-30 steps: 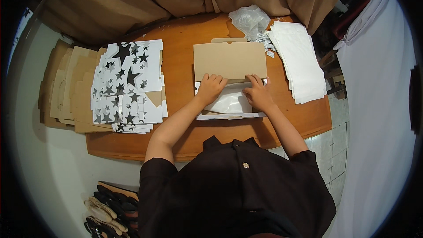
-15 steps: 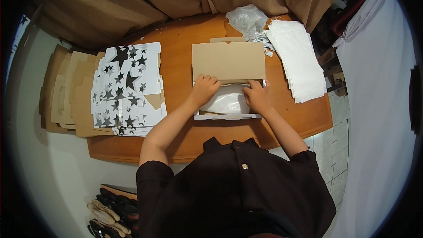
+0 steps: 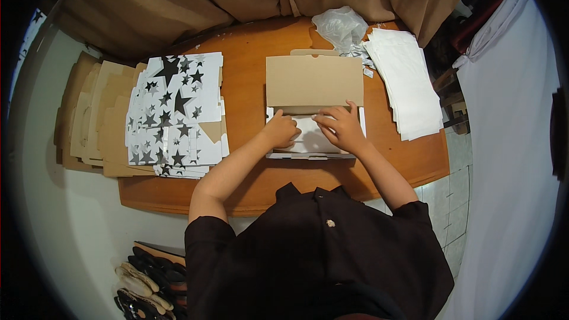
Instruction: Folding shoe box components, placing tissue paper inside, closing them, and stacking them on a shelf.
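Observation:
An open cardboard box (image 3: 314,82), brown on its raised lid and white on its outer sides, stands on the table in front of me. Inside it lies a smooth white wrapping (image 3: 314,142); whether it is paper or plastic, and what it covers, I cannot tell. My left hand (image 3: 281,130) is over the box's left part, its fingers curled in against the wrapping. Whatever they may pinch is hidden. My right hand (image 3: 344,127) reaches in from the right side, fingers bent but apart, their tips at the wrapping near the lid's fold.
Flat box blanks with black and grey stars (image 3: 178,112) are stacked at the left, beside plain brown cardboard pieces (image 3: 89,118). White sheets (image 3: 406,83) lie in a pile at the right. A crumpled clear plastic bag (image 3: 341,26) and small packets sit behind the box. Shoes (image 3: 151,284) stand lower left.
Both hands have left the upper edge of the white wrapping. My left hand has moved down into the box and curled; my right has spread its fingers. The wrapping looks flatter and less shiny.

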Motion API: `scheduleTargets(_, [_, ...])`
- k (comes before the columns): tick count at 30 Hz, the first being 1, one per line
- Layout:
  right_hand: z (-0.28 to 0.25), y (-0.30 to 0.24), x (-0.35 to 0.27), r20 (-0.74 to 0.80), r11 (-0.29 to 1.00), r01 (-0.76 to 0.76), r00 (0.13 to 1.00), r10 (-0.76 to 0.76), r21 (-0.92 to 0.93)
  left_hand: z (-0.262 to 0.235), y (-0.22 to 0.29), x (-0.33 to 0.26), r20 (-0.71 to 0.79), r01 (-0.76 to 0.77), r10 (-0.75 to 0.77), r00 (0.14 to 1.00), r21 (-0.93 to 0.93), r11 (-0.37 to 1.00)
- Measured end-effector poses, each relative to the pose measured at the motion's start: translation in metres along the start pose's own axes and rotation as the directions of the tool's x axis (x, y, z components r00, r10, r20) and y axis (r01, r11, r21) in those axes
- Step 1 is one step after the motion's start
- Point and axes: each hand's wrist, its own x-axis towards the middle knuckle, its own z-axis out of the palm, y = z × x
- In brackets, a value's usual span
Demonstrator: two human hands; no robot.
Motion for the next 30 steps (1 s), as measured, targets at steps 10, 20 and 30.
scheduleTargets(10, [0.015,0.007,0.006,-0.070,0.939,-0.342,0.936,0.344,0.039,-0.039,0.003,-0.053,-0.289,0.169,-0.283,0.915,-0.363,0.916])
scheduleTargets(20, [0.001,0.116,0.016,0.056,0.144,-0.465,0.390,0.919,0.873,0.029,0.075,-0.099,-0.616,0.186,-0.439,0.654,-0.432,0.882])
scheduleTargets(30, [-0.019,0.015,-0.003,-0.250,0.365,-0.162,0.480,0.841,0.917,0.089,0.092,-0.075,-0.691,0.342,-0.497,0.525,-0.363,0.867])
